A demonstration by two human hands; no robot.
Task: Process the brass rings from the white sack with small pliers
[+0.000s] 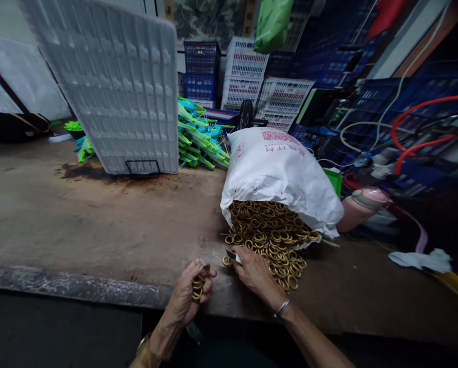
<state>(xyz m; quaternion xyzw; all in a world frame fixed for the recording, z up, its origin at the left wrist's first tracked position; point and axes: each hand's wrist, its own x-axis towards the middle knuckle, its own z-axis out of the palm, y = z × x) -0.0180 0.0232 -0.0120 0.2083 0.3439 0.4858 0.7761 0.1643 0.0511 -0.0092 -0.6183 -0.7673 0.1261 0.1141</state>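
My left hand (193, 287) is curled around several brass rings (197, 289) above the table's front edge. A small knife (232, 254) with a dark pointed blade and a white part is gripped in my right hand (252, 270). Its blade points left, close to a single ring (226, 261) on the table. Beside and beyond my right hand, a loose heap of rings (280, 255) spills from the open mouth of a white woven sack (275, 168). The sack lies on its side, packed with more rings.
A tall translucent ribbed plastic panel (125, 92) stands upright at the back left of the wooden table (98, 220). Green and blue plastic pieces (198, 135) are piled behind it. Stacked crates (244, 64) rise at the back. A pink bottle (363, 207) and red hose (401, 122) are at right.
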